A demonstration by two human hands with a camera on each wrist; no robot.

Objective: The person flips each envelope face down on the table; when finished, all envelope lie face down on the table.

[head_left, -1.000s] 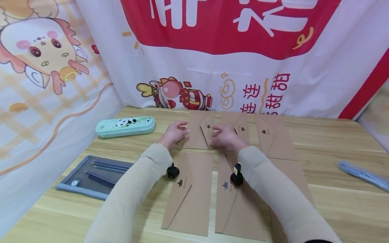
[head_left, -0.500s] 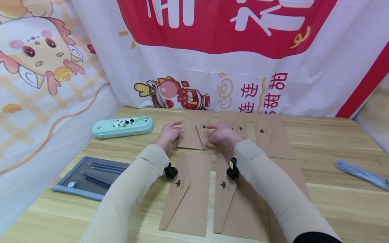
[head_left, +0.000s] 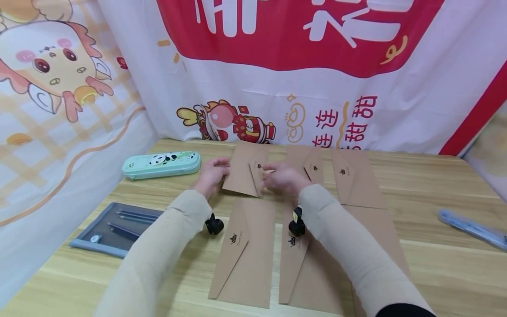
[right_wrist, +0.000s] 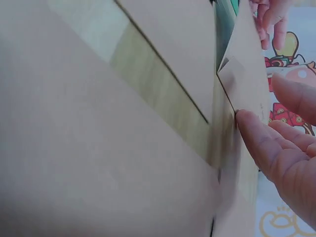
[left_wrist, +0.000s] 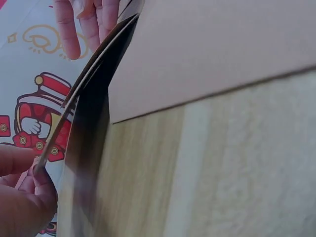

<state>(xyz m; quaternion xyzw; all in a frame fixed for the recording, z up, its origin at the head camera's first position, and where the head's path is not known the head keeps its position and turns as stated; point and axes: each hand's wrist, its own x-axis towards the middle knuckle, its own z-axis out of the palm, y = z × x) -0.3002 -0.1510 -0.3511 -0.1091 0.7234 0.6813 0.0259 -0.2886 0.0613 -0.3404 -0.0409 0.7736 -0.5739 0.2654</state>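
A brown kraft envelope (head_left: 239,169) with a small black crown print is at the back left of the group, its near edge raised off the table. My left hand (head_left: 212,175) pinches its left edge; in the left wrist view the thumb and fingers of that hand (left_wrist: 24,202) close on the paper, which bows. At the right edge is my right hand (head_left: 286,178). In the right wrist view the fingertips of this hand (right_wrist: 291,158) touch the envelope's side, with the thumb held apart. Another envelope (head_left: 253,259) lies flat nearer to me.
Several more brown envelopes lie in rows, among them a back-right one (head_left: 366,180) and a front-middle one (head_left: 321,281). To the left are a mint panda pencil case (head_left: 162,165) and a mesh pouch (head_left: 99,251) with pencils. A blue pen-like item (head_left: 473,229) lies right.
Both hands have moved left, and the back-left envelope has shifted left with them, away from the one beside it. Its near edge has lifted, and the left hand has taken hold of its side.
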